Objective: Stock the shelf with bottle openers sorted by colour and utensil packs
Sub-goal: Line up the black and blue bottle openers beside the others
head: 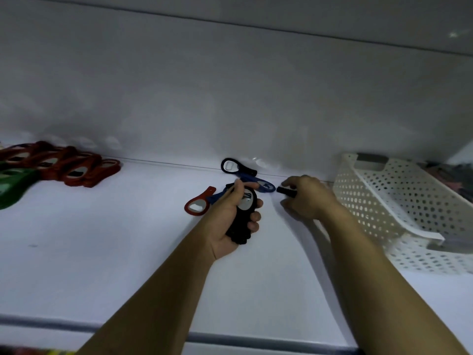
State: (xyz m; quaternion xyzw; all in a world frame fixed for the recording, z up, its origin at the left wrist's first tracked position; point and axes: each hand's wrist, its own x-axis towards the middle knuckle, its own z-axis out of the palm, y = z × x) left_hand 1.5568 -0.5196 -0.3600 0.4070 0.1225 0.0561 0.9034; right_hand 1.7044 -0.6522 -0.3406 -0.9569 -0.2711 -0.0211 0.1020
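On our white shelf (115, 252) sits a basket (384, 201); left of it lie loose openers (259, 185), and far left of it a red row (76, 170) and a green row (12, 185).

No legible txt; mark on black opener (242, 206) unreadable (too blurry).

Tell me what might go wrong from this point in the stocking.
1. The left hand grips a thick stack of black openers. Adding the black opener pinched by the right hand may make the stack slip and scatter.
2. The loose red opener lies beside the blue openers and could get swept into the wrong colour group.
3. The right forearm passes close to the tilted white basket and might knock it.
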